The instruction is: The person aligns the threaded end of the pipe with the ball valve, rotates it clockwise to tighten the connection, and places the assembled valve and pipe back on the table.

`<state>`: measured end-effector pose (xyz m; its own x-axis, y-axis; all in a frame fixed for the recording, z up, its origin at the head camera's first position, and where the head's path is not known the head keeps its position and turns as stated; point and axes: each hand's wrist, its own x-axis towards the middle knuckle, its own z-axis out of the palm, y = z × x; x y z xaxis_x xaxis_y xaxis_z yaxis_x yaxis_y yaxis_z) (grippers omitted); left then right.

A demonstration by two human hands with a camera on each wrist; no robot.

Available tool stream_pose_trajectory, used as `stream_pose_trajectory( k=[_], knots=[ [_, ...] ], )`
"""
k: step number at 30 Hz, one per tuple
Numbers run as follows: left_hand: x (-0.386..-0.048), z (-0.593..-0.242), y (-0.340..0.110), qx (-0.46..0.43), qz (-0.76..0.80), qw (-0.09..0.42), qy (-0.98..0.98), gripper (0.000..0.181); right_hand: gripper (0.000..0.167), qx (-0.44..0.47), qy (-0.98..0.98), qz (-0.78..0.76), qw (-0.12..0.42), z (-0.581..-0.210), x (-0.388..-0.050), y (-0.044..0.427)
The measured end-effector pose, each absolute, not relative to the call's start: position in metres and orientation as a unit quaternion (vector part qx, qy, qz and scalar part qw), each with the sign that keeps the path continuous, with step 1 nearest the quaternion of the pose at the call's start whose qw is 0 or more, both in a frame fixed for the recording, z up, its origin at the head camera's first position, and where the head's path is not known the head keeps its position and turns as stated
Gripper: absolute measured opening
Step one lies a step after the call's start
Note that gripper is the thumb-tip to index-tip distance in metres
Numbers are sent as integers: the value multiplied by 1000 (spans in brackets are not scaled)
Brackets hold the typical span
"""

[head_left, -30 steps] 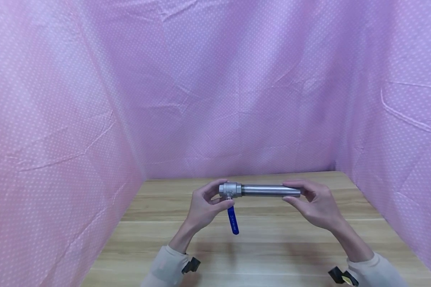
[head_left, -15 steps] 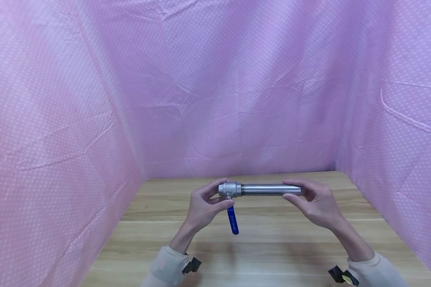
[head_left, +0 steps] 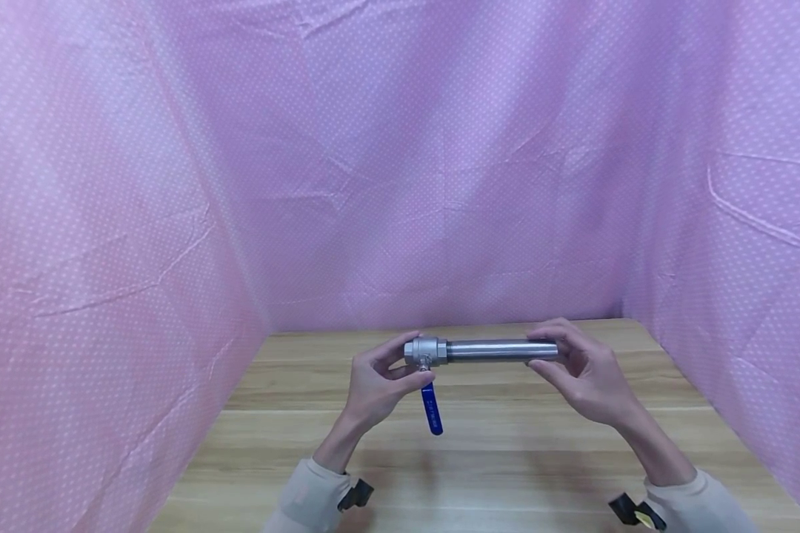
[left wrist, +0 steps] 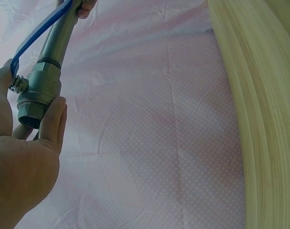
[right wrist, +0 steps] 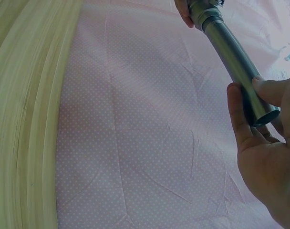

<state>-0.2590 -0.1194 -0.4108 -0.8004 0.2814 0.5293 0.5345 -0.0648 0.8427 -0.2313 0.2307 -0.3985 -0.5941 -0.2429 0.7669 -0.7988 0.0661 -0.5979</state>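
A steel ball valve (head_left: 426, 351) with a blue lever (head_left: 432, 409) is joined to a straight metal pipe (head_left: 493, 351), both held level above the table. My left hand (head_left: 376, 389) grips the valve body, thumb by the lever's base. At the pipe's far end, my right hand (head_left: 590, 377) holds it between thumb and fingers. In the left wrist view a few thread turns show where the pipe (left wrist: 61, 38) enters the valve (left wrist: 42, 88). The pipe's open end (right wrist: 268, 117) faces my right palm in the right wrist view.
A wooden table (head_left: 480, 474) lies beneath both hands. Pink dotted cloth (head_left: 440, 163) hangs behind it and along both sides. Black straps (head_left: 355, 494) are at the wrists, near the light sleeves.
The fingers of my right hand have lifted and shifted slightly on top of the pipe's end. The valve and pipe have barely moved, a touch left; my left hand keeps its grip.
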Motion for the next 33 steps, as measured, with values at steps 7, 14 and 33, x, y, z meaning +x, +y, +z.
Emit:
stream_pose_trajectory(
  k=[7,14,33],
  knots=[
    [-259,-411,-120,-308,-666,105,-672,65,47,333,-739,509,289,-399,-232,233],
    [-258,-410,-120,-308,-666,109,-671,65,55,371,-695,574,223,-399,-234,234],
    [-259,-410,-122,-303,-666,110,-673,65,50,332,-746,502,284,-397,-234,236]
  ],
)
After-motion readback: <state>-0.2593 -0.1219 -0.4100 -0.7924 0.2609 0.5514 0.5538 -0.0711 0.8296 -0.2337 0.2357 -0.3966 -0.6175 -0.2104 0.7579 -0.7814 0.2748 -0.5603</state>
